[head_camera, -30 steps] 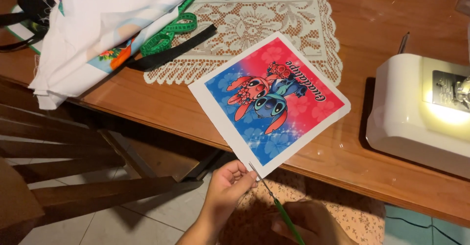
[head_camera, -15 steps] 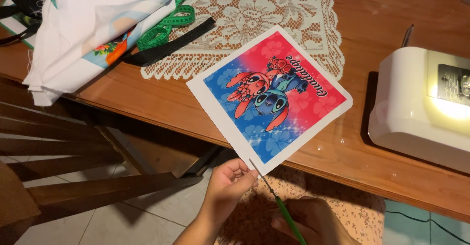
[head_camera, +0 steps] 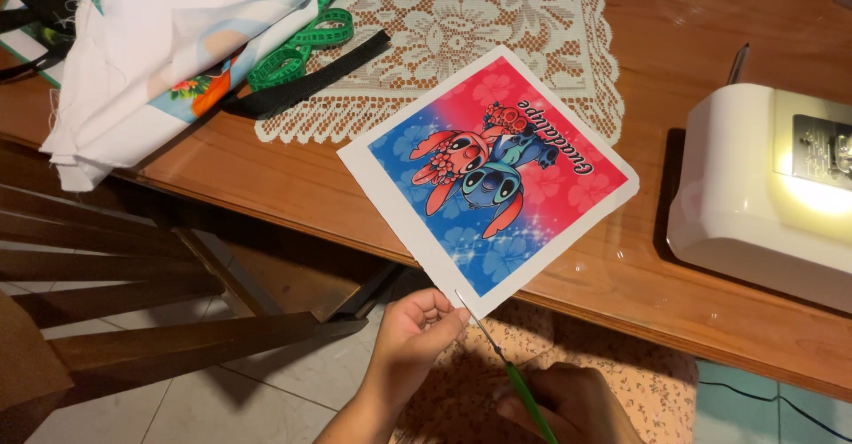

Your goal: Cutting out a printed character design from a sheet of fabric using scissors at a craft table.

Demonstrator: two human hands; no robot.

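Head view, read from left to right. At far left, dark chair slats (head_camera: 133,257) stand close under the desk (head_camera: 293,186) edge, leaving only a narrow strip of tiled floor (head_camera: 266,400) beside the person. On the desk's left end lies a heap of white cloth (head_camera: 160,44), with a green tape (head_camera: 297,49) and a black strap (head_camera: 311,75) trailing onto a lace mat (head_camera: 461,27). At centre, a printed panel (head_camera: 488,178), a white-bordered square with a pink and blue cartoon print, lies cornerwise on the desk, its near corner overhanging the edge so that it can be reached from below. The left hand (head_camera: 417,329) pinches that overhanging white border between thumb and fingers, apparently to keep it taut. The right hand (head_camera: 568,404), low in the lap over floral fabric (head_camera: 639,373), is closed around the green handle of a thin tool (head_camera: 506,360), perhaps a seam ripper or fine scissors, whose metal tip meets the panel's border just beside the left thumb. At right, a white sewing machine (head_camera: 763,204) with its lamp lit occupies the desk; bare wood separates it from the panel, giving room to slide the panel sideways.
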